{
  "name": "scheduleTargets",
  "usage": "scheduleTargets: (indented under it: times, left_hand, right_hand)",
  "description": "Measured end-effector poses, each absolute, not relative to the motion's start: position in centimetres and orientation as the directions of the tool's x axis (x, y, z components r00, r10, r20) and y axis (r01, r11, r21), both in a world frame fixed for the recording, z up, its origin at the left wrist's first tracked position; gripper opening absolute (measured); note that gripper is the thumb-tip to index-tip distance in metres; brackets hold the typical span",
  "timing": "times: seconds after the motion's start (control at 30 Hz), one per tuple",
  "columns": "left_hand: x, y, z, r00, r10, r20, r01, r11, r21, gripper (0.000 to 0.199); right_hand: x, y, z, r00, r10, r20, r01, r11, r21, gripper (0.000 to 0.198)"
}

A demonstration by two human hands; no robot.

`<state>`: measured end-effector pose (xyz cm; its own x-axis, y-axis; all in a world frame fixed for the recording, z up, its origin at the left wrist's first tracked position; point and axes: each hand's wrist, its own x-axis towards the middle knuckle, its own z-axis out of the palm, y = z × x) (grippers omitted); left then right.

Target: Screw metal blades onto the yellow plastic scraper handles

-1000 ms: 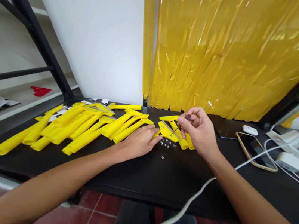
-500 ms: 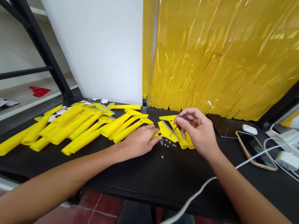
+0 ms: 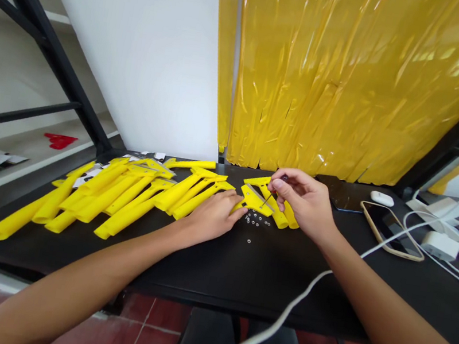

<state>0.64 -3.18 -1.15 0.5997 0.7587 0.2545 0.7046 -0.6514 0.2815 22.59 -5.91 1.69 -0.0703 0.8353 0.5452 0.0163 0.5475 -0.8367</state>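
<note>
My left hand (image 3: 216, 215) is closed round the handle of a yellow scraper (image 3: 255, 199), holding it down on the black table. The scraper's wide head, with a metal blade strip along its edge, points right. In my right hand (image 3: 301, 198) a thin screwdriver (image 3: 269, 197) is pinched between thumb and fingers, its tip on the scraper's head. Several small nuts (image 3: 254, 219) lie scattered just in front of the head. More yellow scrapers (image 3: 290, 215) lie partly hidden behind my right hand.
Many yellow scrapers (image 3: 130, 194) are piled on the left of the table (image 3: 205, 273). At the right lie a phone (image 3: 392, 230), a white case (image 3: 382, 198), a dark flat object (image 3: 341, 194) and a charger (image 3: 441, 245). A white cable (image 3: 301, 294) crosses in front of my right forearm.
My right hand has shifted very slightly, and the screwdriver leans a little more, its tip still at the scraper's head. My left hand stays in place.
</note>
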Motion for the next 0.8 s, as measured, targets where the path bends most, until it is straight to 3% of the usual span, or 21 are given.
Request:
scheduleTargets:
  times: [0.23, 0.37, 0.5, 0.63, 0.8]
  left_hand:
    - [0.58, -3.14, -1.17, 0.597, 0.764, 0.245, 0.706, -0.646, 0.291, 0.037]
    - [0.58, -3.21, -1.33, 0.621, 0.74, 0.257, 0.681, -0.672, 0.291, 0.034]
    - [0.73, -3.39, -1.15, 0.664, 0.709, 0.238, 0.643, -0.703, 0.303, 0.032]
    - [0.67, -3.05, -1.05, 0.641, 0.722, 0.261, 0.649, -0.691, 0.318, 0.035]
    - [0.43, -2.47, -1.37, 0.602, 0.741, 0.297, 0.672, -0.671, 0.313, 0.037]
  right_hand:
    - [22.69, -5.8, 1.62, -0.088, 0.824, 0.56, 0.049, 0.565, -0.824, 0.018]
    - [23.2, -5.67, 1.71, -0.228, 0.808, 0.542, 0.077, 0.57, -0.818, 0.023]
    - [23.32, -5.47, 1.64, -0.308, 0.817, 0.488, -0.084, 0.488, -0.869, 0.029]
    - [23.08, -5.22, 1.48, -0.231, 0.846, 0.48, -0.224, 0.434, -0.873, 0.023]
    - [23.11, -5.33, 1.58, -0.111, 0.856, 0.505, -0.116, 0.494, -0.862, 0.018]
